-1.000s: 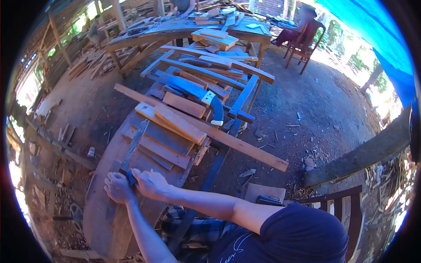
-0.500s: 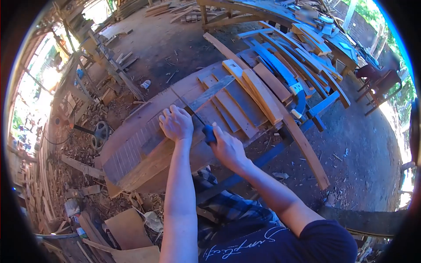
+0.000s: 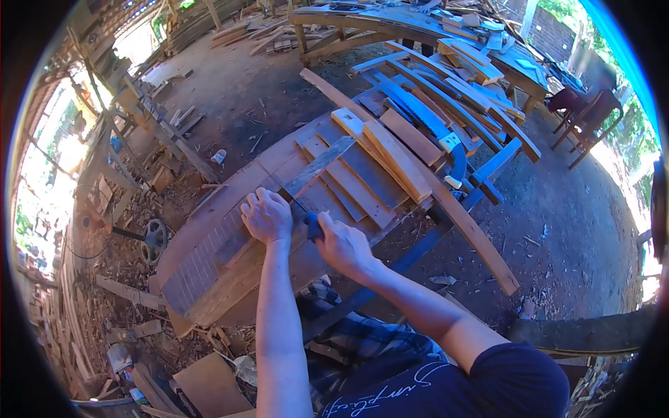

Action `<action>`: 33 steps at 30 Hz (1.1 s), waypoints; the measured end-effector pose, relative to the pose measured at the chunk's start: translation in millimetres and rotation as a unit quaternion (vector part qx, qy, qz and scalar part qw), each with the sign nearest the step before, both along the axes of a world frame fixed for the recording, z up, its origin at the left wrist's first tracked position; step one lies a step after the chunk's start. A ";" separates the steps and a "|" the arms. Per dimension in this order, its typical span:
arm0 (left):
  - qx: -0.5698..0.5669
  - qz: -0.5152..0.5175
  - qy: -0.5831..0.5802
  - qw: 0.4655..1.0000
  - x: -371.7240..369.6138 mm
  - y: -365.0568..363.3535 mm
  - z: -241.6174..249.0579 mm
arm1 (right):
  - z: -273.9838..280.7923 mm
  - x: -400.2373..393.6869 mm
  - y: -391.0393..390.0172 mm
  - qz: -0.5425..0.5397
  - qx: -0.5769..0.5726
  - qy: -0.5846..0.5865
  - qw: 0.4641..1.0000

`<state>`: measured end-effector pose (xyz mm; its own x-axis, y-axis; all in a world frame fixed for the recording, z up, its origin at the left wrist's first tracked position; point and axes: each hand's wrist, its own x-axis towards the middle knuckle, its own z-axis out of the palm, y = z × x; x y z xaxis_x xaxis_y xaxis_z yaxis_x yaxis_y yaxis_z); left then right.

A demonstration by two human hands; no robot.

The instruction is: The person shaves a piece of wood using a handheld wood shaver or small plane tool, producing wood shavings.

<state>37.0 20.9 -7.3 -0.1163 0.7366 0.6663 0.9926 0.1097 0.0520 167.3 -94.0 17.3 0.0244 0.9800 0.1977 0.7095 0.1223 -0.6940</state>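
Note:
My right hand (image 3: 345,244) is closed round the dark blue handle of a handsaw (image 3: 300,207), whose thin blade shows nearly edge-on. The blade lies across a narrow greyish wooden strip (image 3: 322,166) on the workbench. Just left of the blade, my left hand (image 3: 268,216) presses down on the strip, its fingers curled over it. The strip's far end sticks out to the upper right, over several flat wooden pieces (image 3: 355,188). My left hand hides where the blade meets the wood.
The workbench (image 3: 209,216) carries pale timber blocks (image 3: 397,160) and a second saw (image 3: 418,110) with a blue-and-white handle. A long curved slat (image 3: 474,230) overhangs its right side. Wood scraps litter the floor. A table (image 3: 390,26) and red chair (image 3: 589,115) stand behind.
The whole view has shifted, so the bench appears lower and further left. Relative to the strip, the saw handle has moved slightly forward. Both hands keep their hold.

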 end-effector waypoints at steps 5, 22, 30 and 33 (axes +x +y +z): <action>-0.011 0.005 -0.011 1.000 1.5 1.2 0.9 | -10.7 -14.1 31.5 -0.038 0.058 0.001 0.998; -0.064 0.026 -0.034 0.997 7.4 -7.8 12.4 | 79.6 82.8 -111.4 -0.071 0.003 -0.039 0.997; -0.019 -0.044 0.024 0.999 0.4 -19.8 9.5 | -1.4 122.4 -44.0 -0.187 -0.030 -0.058 0.980; -0.045 -0.056 0.061 0.996 3.2 -26.1 10.7 | -10.7 113.3 0.5 -0.202 0.008 -0.055 0.978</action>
